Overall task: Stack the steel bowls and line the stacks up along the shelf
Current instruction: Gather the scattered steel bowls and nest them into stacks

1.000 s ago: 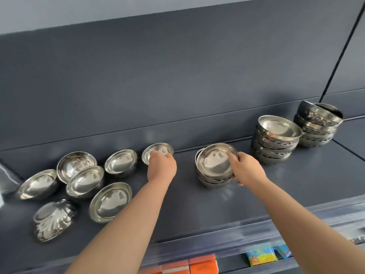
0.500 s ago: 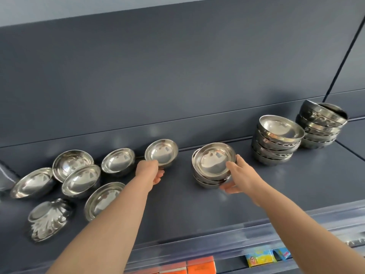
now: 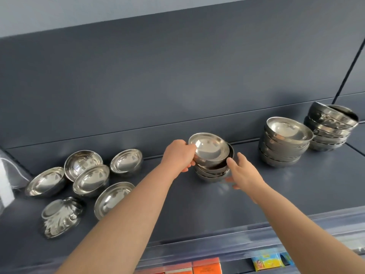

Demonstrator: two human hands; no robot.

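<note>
My left hand [image 3: 178, 155] grips a small steel bowl [image 3: 209, 149] by its left rim and holds it tilted on top of a short stack of bowls [image 3: 212, 173] at the middle of the dark shelf [image 3: 197, 204]. My right hand [image 3: 240, 171] rests against the right side of that stack, fingers spread. Two taller stacks stand further right: a near stack [image 3: 284, 143] and a leaning far stack [image 3: 329, 127]. Several loose bowls [image 3: 90, 179] lie on the left part of the shelf, one of them embossed and tipped over [image 3: 60, 216].
The shelf's dark back panel [image 3: 177, 86] rises right behind the bowls. A clear plastic strip [image 3: 256, 236] runs along the front edge. Orange boxes [image 3: 205, 266] and colourful packets [image 3: 266, 262] sit on the shelf below. A clear bag [image 3: 7, 175] is at the far left.
My left hand lifted the small bowl from the back of the shelf and carried it right onto the middle stack. My right hand stayed at the stack's right side.
</note>
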